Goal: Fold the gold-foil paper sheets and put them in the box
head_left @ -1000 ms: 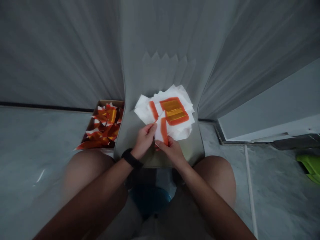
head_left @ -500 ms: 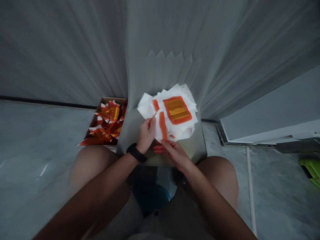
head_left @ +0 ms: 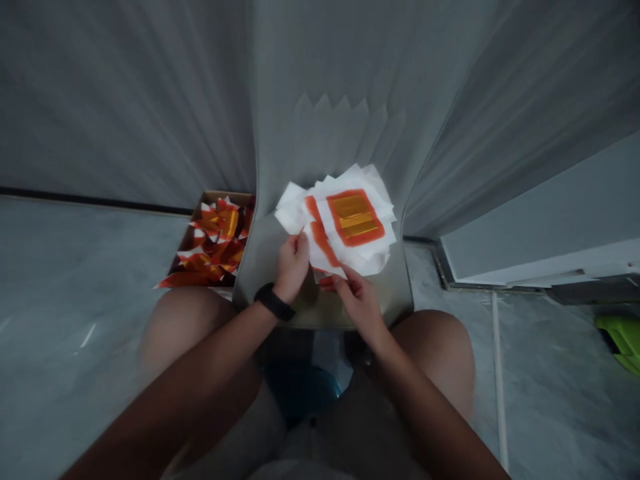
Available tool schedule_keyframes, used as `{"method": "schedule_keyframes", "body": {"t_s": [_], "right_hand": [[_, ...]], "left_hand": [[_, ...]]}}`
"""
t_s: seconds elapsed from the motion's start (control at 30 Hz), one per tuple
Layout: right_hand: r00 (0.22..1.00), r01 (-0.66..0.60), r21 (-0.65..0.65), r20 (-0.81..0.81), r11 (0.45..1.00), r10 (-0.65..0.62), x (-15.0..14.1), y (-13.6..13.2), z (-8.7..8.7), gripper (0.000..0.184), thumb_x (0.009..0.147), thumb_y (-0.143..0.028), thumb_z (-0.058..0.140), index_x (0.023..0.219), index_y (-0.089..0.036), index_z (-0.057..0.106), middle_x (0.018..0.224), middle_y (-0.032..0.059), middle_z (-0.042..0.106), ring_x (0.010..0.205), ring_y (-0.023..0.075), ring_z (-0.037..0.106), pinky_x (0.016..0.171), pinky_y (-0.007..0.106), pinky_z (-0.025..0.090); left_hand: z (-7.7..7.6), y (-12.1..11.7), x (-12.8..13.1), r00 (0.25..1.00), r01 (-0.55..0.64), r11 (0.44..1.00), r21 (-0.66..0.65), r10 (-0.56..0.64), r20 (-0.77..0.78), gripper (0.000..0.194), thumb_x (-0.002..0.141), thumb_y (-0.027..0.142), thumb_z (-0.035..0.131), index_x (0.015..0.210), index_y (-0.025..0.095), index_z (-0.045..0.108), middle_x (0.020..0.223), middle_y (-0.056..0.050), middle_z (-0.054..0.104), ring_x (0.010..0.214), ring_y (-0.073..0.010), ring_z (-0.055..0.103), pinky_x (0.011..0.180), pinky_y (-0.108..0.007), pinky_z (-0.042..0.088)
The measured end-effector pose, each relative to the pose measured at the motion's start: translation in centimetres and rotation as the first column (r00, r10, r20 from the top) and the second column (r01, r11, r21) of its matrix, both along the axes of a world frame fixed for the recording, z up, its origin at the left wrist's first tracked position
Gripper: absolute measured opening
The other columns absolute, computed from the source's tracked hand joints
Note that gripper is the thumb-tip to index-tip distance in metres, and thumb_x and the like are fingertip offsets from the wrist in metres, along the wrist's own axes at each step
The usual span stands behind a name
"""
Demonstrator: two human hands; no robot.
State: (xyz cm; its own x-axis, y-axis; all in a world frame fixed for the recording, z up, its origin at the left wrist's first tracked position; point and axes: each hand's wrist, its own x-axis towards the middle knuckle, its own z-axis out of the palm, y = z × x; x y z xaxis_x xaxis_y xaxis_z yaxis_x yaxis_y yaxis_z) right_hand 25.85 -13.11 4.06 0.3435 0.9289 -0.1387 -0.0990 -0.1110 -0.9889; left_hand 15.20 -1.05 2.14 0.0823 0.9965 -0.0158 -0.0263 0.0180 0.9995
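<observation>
A folded sheet of paper, white with an orange band, is held low over the seat of a grey chair. My left hand pinches its left edge between thumb and fingers. At its lower right corner, my right hand grips the paper with thumb and fingers, some of them underneath. Behind it lies an uneven pile of white papers. The top sheet carries an orange square with a gold, creased panel. Part of the pile is hidden by the held sheet.
Left of the chair, an open cardboard box holds several crumpled orange, gold and white papers. Grey curtain-like fabric hangs behind. A bright green object lies on the floor at far right, and something blue shows under the chair.
My right hand has moved slightly right with the paper's lower corner, so the orange band now slants more. My left hand keeps its pinch at nearly the same place.
</observation>
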Motion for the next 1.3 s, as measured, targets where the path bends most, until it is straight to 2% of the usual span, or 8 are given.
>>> {"method": "schedule_keyframes", "body": {"t_s": [0.17,0.37,0.5,0.63,0.83,1.1,1.2,1.3], "right_hand": [[1.0,0.009,-0.044,0.024,0.999,-0.008,-0.2,0.1,0.1,0.047,0.091,-0.063,0.057,0.105,-0.021,0.072,0.091,0.01,0.08,0.079,0.0278,0.077,0.081,0.045,0.061],[0.998,-0.04,-0.018,0.055,0.999,0.041,-0.9,-0.3,0.5,0.047,0.092,-0.064,0.058,0.111,-0.024,0.072,0.101,0.0091,0.08,0.093,0.0284,0.077,0.094,0.047,0.058],[0.982,-0.137,-0.05,-0.137,0.989,0.129,-0.3,-0.4,1.6,0.047,0.084,-0.063,0.071,0.106,-0.022,0.073,0.104,0.0092,0.08,0.097,0.0273,0.077,0.099,0.047,0.057],[0.951,-0.149,-0.129,-0.291,0.98,0.106,1.0,-0.1,2.3,0.048,0.082,-0.064,0.074,0.1,-0.019,0.075,0.095,0.01,0.081,0.09,0.0263,0.079,0.093,0.044,0.06],[0.962,-0.134,-0.159,-0.258,0.978,0.09,1.0,0.1,1.7,0.043,0.074,-0.061,0.082,0.092,-0.023,0.075,0.083,0.0049,0.079,0.081,0.0258,0.078,0.087,0.043,0.062],[0.989,-0.134,-0.105,-0.083,0.985,0.125,0.2,0.0,1.1,0.048,0.081,-0.07,0.07,0.086,-0.022,0.07,0.08,0.0058,0.079,0.079,0.0254,0.077,0.087,0.045,0.061],[0.983,-0.174,-0.103,-0.073,0.979,0.167,0.2,0.0,1.1,0.046,0.081,-0.07,0.07,0.087,-0.024,0.07,0.08,0.0057,0.078,0.077,0.0253,0.076,0.086,0.046,0.06],[0.988,-0.137,-0.093,-0.089,0.986,0.129,0.7,0.1,1.3,0.044,0.081,-0.067,0.071,0.093,-0.025,0.07,0.084,0.0037,0.077,0.076,0.0239,0.073,0.079,0.041,0.059]], "left_hand": [[-0.2,-0.1,0.1,1.0,-0.025,0.999,0.033,0.025,-0.011,0.038,0.097,0.053,0.056,0.084,0.018,0.063,0.079,-0.004,0.066,0.072,-0.0157,0.058,0.063,-0.026,0.045],[-0.2,0.4,0.1,0.998,-0.047,0.999,0.016,0.046,0.036,0.04,0.098,0.056,0.053,0.088,0.019,0.062,0.081,-0.003,0.067,0.073,-0.0156,0.059,0.066,-0.027,0.047],[0.3,0.5,-0.1,0.999,-0.047,0.997,0.064,0.046,0.011,0.041,0.098,0.057,0.054,0.086,0.019,0.063,0.078,-0.003,0.066,0.072,-0.0157,0.058,0.064,-0.026,0.046],[0.7,0.2,-0.1,1.0,0.001,0.995,0.1,0.001,-0.017,0.043,0.099,0.057,0.052,0.084,0.019,0.063,0.075,-0.002,0.063,0.07,-0.015,0.055,0.063,-0.026,0.044],[1.2,0.3,-0.1,0.998,0.056,0.988,0.143,-0.054,-0.018,0.04,0.1,0.054,0.051,0.082,0.019,0.06,0.071,0.0,0.057,0.067,-0.014,0.051,0.062,-0.026,0.042],[1.3,0.8,0.1,0.992,0.075,0.997,0.031,-0.077,0.097,0.038,0.097,0.054,0.056,0.082,0.019,0.061,0.073,0.0,0.058,0.064,-0.0128,0.048,0.059,-0.025,0.039],[1.4,0.2,0.2,0.998,0.038,0.996,0.075,-0.041,0.039,0.039,0.098,0.054,0.055,0.08,0.02,0.058,0.07,0.001,0.055,0.065,-0.0131,0.047,0.059,-0.025,0.038],[2.0,-0.9,0.3,0.994,0.104,0.985,0.14,-0.1,-0.039,0.041,0.099,0.055,0.054,0.076,0.02,0.054,0.066,0.002,0.05,0.063,-0.0131,0.044,0.058,-0.025,0.037]]}}
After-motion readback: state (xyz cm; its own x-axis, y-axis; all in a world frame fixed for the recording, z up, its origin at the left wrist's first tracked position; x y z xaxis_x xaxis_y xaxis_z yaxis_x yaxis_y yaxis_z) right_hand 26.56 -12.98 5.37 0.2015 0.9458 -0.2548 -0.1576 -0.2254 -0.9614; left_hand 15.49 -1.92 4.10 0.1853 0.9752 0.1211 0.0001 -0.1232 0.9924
